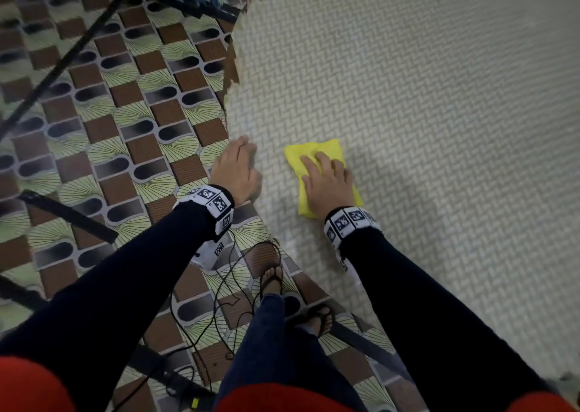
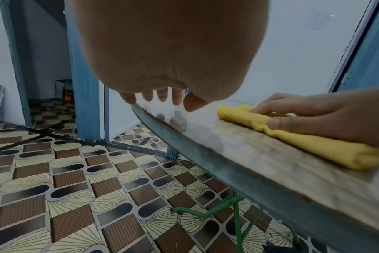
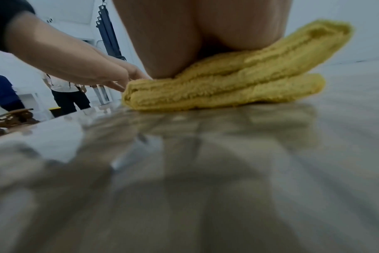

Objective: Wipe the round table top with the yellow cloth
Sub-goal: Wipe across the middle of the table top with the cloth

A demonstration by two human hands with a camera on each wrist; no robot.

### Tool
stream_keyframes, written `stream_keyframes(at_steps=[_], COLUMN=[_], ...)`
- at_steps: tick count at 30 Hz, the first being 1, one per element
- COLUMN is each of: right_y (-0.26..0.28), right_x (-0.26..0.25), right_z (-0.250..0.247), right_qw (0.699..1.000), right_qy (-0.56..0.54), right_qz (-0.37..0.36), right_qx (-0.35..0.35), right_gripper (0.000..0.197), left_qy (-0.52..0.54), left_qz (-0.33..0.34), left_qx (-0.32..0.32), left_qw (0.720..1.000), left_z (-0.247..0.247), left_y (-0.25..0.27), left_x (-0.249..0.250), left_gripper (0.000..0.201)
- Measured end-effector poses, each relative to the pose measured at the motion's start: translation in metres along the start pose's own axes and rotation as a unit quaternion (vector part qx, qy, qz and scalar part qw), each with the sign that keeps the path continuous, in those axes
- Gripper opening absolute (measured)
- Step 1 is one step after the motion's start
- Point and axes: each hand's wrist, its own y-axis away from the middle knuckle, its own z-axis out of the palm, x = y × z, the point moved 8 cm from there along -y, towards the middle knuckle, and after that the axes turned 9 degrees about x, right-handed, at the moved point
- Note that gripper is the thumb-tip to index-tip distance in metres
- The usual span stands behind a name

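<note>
- While pressing flat on the yellow cloth, right hand right on top of it, fingers spread out straight, not curled round it.
- Folded into a thick pad, with the long side running away from the body and a little to the left, same way as the fingers point.
- Lying on the round table top, close to the left rim and on the near side of it.
- Nearer by far: right hand, touching. Left hand just beside the cloth, apart from it, over the rim of the table.
- Left hand holding nothing, fingers bent loosely, tips down near the table edge. Touching the rim or just above it? Cannot tell.
- Most of the bare top stretching away to the right and far side, so probably a push that way next, with the flat hand kept down so the pad does not unfold.
- Top smooth and shiny, with a woven-looking pattern from above and reflections showing in the wrist views. Likely easy for the cloth to slide on.
- Under the table, thin green legs.
- Floor in brown and pale tiles with dark ovals, black wires trailing across it.
- Blue door frame and white walls behind.
- Two people standing far off in the room.
</note>
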Motion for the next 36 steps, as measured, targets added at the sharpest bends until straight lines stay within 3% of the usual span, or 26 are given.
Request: stream_keyframes(at_steps=[5, 9, 11, 13, 17, 20, 24, 26, 29, 33, 36], right_y=[0.047, 0.006, -0.03, -0.042, 0.006, 0.04, 0.014, -0.012, -0.028, 0.014, 0.036], right_x=[0.009, 0.048, 0.033, -0.004, -0.045, -0.017, 0.021, 0.011, -0.016, -0.015, 0.026], right_z=[-0.013, -0.015, -0.007, 0.003, 0.009, 0.0, -0.001, -0.001, 0.006, -0.003, -0.009], right_qw=[0.996, 0.998, 0.997, 0.998, 0.998, 0.997, 0.998, 0.997, 0.998, 0.999, 0.999], right_qy=[-0.03, 0.01, 0.007, -0.003, -0.056, -0.048, -0.044, -0.045, -0.04, -0.037, -0.028], right_qz=[-0.064, 0.057, 0.079, 0.057, -0.021, -0.047, 0.038, 0.064, 0.051, 0.0, 0.023], right_qx=[0.045, 0.004, -0.012, -0.034, -0.009, 0.034, 0.015, 0.02, -0.021, 0.02, 0.011], right_gripper=[0.043, 0.045, 0.049, 0.051, 0.047, 0.046, 0.06, 0.066, 0.058, 0.053, 0.054], left_qy=[0.005, 0.013, 0.015, 0.013, -0.011, -0.016, -0.024, -0.024, -0.02, -0.018, -0.004], left_qz=[0.011, 0.014, 0.013, 0.01, 0.004, 0.018, 0.02, 0.02, 0.022, 0.014, 0.009], left_qx=[0.0, -0.004, -0.004, -0.005, -0.02, -0.026, -0.038, -0.038, -0.023, -0.013, -0.017], left_qw=[1.0, 1.0, 1.0, 1.0, 1.0, 0.999, 0.999, 0.999, 0.999, 1.0, 1.0], left_z=[-0.006, -0.007, -0.008, -0.009, -0.007, -0.007, -0.003, -0.002, -0.004, -0.006, -0.005], left_y=[-0.01, -0.018, -0.023, -0.028, -0.034, -0.034, -0.034, -0.035, -0.036, -0.039, -0.039], left_x=[-0.004, -0.007, -0.011, -0.016, -0.025, -0.021, -0.017, -0.016, -0.013, -0.01, -0.009], left_gripper=[0.064, 0.06, 0.059, 0.06, 0.05, 0.055, 0.054, 0.054, 0.059, 0.062, 0.058])
